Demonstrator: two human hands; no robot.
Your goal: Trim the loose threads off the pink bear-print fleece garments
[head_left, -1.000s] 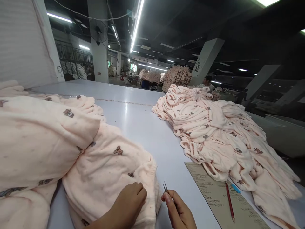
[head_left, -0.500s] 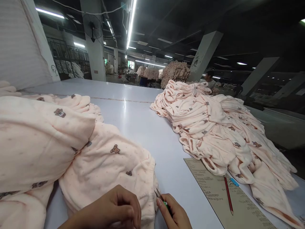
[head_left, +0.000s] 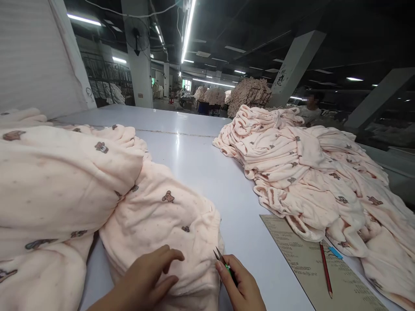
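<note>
A pale pink garment [head_left: 155,216] printed with small brown bears lies bunched on the white table [head_left: 194,168] in front of me. My left hand [head_left: 145,276] rests flat on its near edge, fingers spread and holding nothing. My right hand [head_left: 241,287] grips a small pair of thread snips [head_left: 220,259] with a green handle, the blades pointing up at the garment's hem. A larger mass of the same fabric [head_left: 55,185] is heaped at my left.
A tall pile of matching pink garments [head_left: 311,168] fills the right side of the table. A brown printed sheet [head_left: 311,268] with a red pencil [head_left: 325,270] lies at front right. A person [head_left: 309,108] sits beyond the pile. More fabric heaps [head_left: 248,93] stand far back.
My left hand went from a closed pinch on the hem to a flat, spread rest. The snips in my right hand moved in against the garment's edge.
</note>
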